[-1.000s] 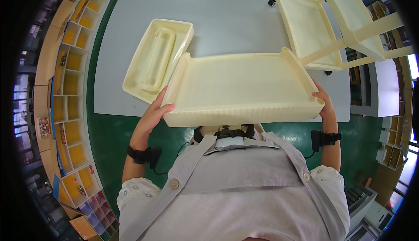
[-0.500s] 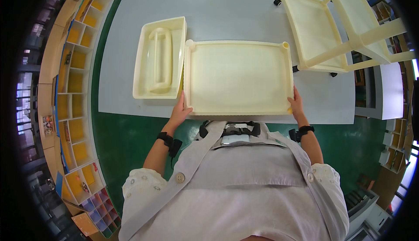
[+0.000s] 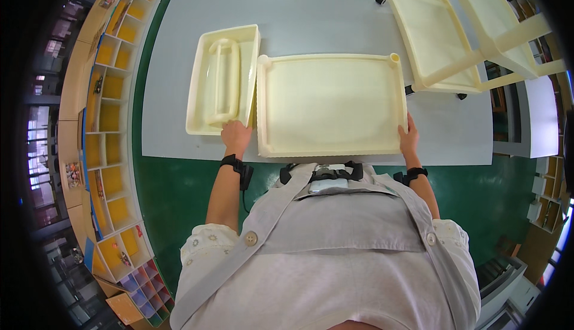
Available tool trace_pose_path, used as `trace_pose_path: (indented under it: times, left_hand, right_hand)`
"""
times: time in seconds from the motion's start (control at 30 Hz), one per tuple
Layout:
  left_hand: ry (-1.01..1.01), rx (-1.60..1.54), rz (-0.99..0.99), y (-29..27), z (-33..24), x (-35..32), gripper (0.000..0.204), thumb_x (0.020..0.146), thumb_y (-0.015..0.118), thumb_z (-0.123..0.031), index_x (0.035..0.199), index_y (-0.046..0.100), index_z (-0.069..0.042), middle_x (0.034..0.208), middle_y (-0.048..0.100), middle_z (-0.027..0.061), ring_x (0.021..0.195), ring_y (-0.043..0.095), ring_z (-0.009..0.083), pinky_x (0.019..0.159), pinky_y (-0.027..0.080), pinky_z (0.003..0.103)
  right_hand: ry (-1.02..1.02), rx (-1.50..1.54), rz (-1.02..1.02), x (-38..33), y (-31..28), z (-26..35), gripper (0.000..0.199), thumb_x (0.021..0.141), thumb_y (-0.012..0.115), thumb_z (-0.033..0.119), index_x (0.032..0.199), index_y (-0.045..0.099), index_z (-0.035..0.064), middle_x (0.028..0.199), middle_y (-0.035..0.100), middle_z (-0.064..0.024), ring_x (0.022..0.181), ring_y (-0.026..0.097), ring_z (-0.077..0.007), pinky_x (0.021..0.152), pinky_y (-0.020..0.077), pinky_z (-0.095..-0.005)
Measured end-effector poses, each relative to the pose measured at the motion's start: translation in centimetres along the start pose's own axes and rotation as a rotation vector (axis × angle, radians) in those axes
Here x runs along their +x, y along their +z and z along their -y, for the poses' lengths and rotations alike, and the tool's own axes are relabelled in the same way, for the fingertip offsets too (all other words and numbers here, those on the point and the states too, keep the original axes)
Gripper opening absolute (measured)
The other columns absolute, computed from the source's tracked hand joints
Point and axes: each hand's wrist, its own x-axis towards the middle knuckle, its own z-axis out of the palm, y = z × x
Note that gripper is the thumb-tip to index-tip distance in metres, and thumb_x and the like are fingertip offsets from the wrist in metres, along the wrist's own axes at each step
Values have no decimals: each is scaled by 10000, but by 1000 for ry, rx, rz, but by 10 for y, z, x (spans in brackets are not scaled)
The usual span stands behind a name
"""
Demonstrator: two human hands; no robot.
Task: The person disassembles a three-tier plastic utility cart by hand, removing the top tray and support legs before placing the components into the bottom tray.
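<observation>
Cream-coloured tray [image 3: 330, 104] — a large, shallow rectangular one with short corner posts — lies flat on the grey tabletop [image 3: 323, 13], just in front of the person, and nothing is seen inside it. It is gripped at both near corners: the left hand [image 3: 237, 134] is closed on the near-left corner, the right hand [image 3: 409, 137] on the near-right edge. The step in hand is judged to be the setting-down or squaring of the tray; a release of both hands would be called for once it sits true. Just beside it on the left, touching or nearly so, a smaller cream bin [image 3: 222, 86] is seen — a long moulded handle-like piece lies in it. At the far right a cream shelf cart [image 3: 445, 37] stands, its trays bare.
</observation>
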Motion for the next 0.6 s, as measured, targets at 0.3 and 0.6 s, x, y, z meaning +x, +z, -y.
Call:
trace_pose_path:
  times: [0.3,0.6]
  left_hand:
    - [-64,36,-69,21,4,-11,197,760,604,-281,835,622,-99,823,639,78,860,581,259,813,356,441]
    - [33,-112,-454,10,98,-7,236,740,658,-244,924,634,-99,932,611,64,982,516,231,862,327,442]
  right_hand:
    - [-24,42,-19,0,0,-2,537,764,537,2,1284,433,85,1214,531,-120,1113,507,-220,921,379,-298]
    - [28,124,-8,0,0,-8,551,753,539,-33,1283,433,74,1188,549,-108,1091,516,-184,917,383,-289]
